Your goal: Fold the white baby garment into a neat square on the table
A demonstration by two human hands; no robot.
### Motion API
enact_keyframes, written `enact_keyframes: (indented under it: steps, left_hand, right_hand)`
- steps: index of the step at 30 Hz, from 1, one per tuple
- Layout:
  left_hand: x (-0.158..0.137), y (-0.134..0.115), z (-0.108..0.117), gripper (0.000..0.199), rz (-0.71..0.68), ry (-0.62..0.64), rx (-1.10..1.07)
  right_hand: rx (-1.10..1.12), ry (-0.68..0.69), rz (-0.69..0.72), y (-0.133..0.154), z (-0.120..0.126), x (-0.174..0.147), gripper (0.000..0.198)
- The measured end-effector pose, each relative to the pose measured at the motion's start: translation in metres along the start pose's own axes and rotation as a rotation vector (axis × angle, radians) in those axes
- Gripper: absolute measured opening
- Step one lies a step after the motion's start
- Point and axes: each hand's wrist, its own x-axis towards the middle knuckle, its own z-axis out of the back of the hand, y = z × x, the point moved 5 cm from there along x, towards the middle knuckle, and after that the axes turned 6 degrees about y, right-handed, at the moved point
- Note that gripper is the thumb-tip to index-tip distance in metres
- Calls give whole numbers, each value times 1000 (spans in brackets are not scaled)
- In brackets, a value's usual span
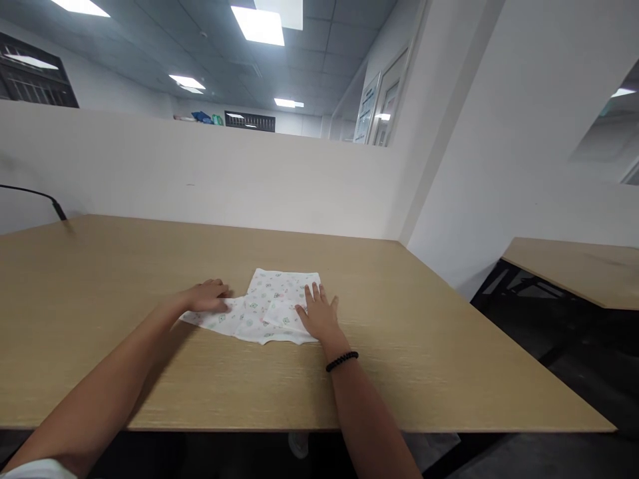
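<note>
"What's closest, from where you stand?"

"The black bead bracelet point(342, 361), lower centre of the frame, on the right wrist. Just beyond it the right hand point(322, 316) is open, fingers spread, palm down on the cloth."

"Why so flat?"

"I'd say to press that side against the tabletop point(399, 319); a spread palm bears on more of it than fingertips would."

"And the other?"

"The left hand point(207, 296), left of centre, is loosely curved, fingers bent, over the cloth's narrow left end. I can't tell whether it pinches the fabric or merely rests there. Hands apart like that probably steady both ends at once."

"Where's the cloth itself?"

"The white printed cloth point(279, 289) lies mid-frame between them, mostly flat, a few creases, its wider part reaching up and to the right. Lying flat, it likely needs only light pressure."

"Anything farther off?"

"A pale partition point(249, 173) along the tabletop's far edge, perhaps as a divider, and a dark ceiling-high window point(34, 73) in the upper left."
</note>
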Motion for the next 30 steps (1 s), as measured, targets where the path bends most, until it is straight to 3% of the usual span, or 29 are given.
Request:
enact_keyframes:
  steps: [4, 9, 13, 18, 22, 26, 30]
  left_hand:
    - [0, -4, 2, 23, -26, 2, -71]
    - [-6, 2, 6, 21, -18, 36, -314]
    - [-16, 23, 7, 25, 63, 36, -611]
    - [-26, 28, 13, 26, -27, -25, -1055]
    - [-27, 35, 16, 42, 18, -87, -1134]
    - [-28, 35, 17, 52, -62, -64, -1204]
    - [-24, 18, 19, 68, -141, -74, -1232]
  right_hand:
    - [7, -122, 206, 22, 11, -5, 60]
    - [93, 89, 397, 40, -6, -10, 57]
    - [90, 201, 373, 39, -13, -9, 61]
    - [101, 245, 336, 38, -9, -9, 63]
    - [98, 267, 329, 38, -9, -10, 65]
    - [121, 245, 338, 37, -9, -11, 66]
    - [194, 188, 341, 36, -6, -12, 63]
